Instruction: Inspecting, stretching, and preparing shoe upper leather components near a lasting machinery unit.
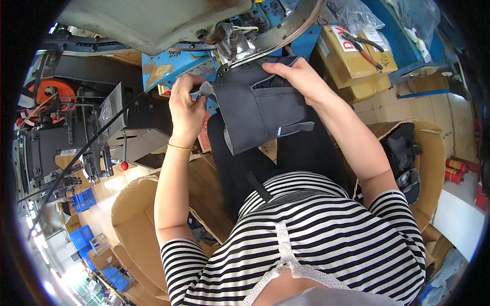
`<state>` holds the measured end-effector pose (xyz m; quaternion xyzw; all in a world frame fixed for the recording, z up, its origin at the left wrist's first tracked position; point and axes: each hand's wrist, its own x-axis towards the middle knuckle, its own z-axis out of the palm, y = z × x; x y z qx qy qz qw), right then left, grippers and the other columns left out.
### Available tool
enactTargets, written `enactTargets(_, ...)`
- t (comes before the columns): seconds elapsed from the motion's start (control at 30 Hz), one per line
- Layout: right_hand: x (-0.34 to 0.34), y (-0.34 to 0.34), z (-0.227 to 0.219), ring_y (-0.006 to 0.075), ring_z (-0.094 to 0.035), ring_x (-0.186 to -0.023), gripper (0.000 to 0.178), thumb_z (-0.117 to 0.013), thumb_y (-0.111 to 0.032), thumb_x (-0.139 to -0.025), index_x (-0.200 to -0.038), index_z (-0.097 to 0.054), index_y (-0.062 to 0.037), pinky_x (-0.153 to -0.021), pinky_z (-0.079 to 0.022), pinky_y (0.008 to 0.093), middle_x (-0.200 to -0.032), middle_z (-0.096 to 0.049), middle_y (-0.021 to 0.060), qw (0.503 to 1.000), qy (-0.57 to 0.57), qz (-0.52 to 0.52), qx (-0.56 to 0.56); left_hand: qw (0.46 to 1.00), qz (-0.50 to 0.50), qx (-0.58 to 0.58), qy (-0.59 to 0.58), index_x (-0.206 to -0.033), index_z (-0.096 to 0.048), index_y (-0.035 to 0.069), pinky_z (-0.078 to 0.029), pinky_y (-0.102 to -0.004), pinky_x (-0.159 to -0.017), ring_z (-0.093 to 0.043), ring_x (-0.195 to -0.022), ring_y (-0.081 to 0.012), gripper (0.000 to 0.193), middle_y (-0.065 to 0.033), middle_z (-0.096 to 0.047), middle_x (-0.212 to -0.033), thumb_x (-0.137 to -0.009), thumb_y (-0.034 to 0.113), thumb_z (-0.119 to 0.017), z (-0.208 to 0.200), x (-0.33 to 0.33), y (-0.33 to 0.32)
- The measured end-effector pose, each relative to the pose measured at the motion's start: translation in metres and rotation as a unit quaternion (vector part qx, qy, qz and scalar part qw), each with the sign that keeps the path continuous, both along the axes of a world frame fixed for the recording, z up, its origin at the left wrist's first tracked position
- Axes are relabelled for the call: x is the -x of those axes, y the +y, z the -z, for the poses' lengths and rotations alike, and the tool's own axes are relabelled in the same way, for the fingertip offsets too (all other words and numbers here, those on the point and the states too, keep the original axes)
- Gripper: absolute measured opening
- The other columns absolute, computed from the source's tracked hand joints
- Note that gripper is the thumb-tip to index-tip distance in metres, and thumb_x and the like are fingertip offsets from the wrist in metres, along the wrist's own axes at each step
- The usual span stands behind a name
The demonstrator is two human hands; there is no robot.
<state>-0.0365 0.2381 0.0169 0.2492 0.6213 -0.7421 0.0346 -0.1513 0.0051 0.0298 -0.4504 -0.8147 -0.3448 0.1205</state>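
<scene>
A dark grey stitched boot upper (pixel 273 113) hangs over my lap, below the machine's metal edge. It has a loop tab at its lower right and round eyelets near its upper left. My left hand (pixel 187 106) is closed, pinching the upper's left edge between thumb and fingers. At the top right, my right hand (pixel 302 80) grips the upper with the thumb stretched along its top edge. The right fingers are mostly hidden behind the material. The upper's far end reaches the rim of the blue-based machine (pixel 176 69).
Cardboard boxes (pixel 135 204) stand at both sides of me; the right one holds dark pieces (pixel 400 148). Pliers (pixel 365 48) lie on a taped carton (pixel 352 64) at the far right. Another machine with a red-knobbed lever (pixel 124 165) stands left. Red cylinders (pixel 454 171) are farther right.
</scene>
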Motion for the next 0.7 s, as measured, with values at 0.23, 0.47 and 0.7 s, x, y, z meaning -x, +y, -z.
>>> enactTargets(0.23,0.005,0.003,0.001,0.0112,-0.062,-0.066,0.038,-0.072,-0.029,-0.081,-0.095,-0.068,0.0058,-0.059,-0.051,0.0255,-0.083,-0.069,0.0083,0.999,0.044,-0.008,-0.031,0.999,-0.006,-0.023,-0.031,-0.090,-0.057,0.002,-0.045,-0.0391,-0.080,-0.057,-0.090,-0.0341,0.033,-0.0131,-0.058,-0.089,-0.062,-0.013,-0.062,0.008,0.002,-0.002)
enactTargets(0.47,0.008,0.002,0.019,0.0155,-0.064,-0.065,0.040,-0.070,-0.027,-0.082,-0.093,-0.067,0.0115,-0.059,-0.051,0.0283,-0.081,-0.069,0.0127,0.989,0.136,0.024,-0.050,1.000,0.005,-0.020,0.015,-0.090,-0.057,0.002,-0.044,-0.0398,-0.082,-0.056,-0.091,-0.0341,0.037,-0.0121,-0.059,-0.090,-0.056,-0.014,-0.061,-0.004,0.003,-0.002)
enactTargets(0.7,0.014,-0.006,0.007,0.0156,-0.063,-0.068,0.037,-0.069,-0.029,-0.081,-0.091,-0.069,0.0063,-0.065,-0.049,0.0298,-0.076,-0.068,0.0094,0.968,0.195,0.028,-0.154,0.999,-0.013,-0.032,-0.024,-0.090,-0.057,0.000,-0.045,-0.0378,-0.082,-0.057,-0.092,-0.0338,0.039,-0.0132,-0.059,-0.091,-0.056,-0.016,-0.060,-0.002,0.006,-0.012)
